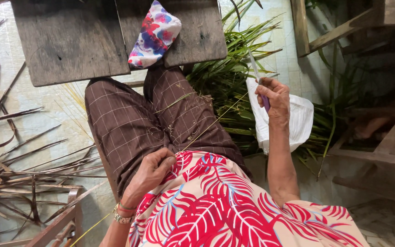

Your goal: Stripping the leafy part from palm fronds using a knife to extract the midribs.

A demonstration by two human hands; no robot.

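Tiled floor, one wooden bench, left hand pinching one strand, right hand gripping one knife

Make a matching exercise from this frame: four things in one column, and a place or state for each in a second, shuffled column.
Things:
1. knife
2. patterned cloth pouch
3. thin leaf rib
4. white bag

Places or states:
A. lying on the wooden bench
B. stretched between the left hand and the right hand
C. gripped in the raised right hand
D. on the green leaves, behind the right wrist

Pairs: 1-C, 2-A, 3-B, 4-D
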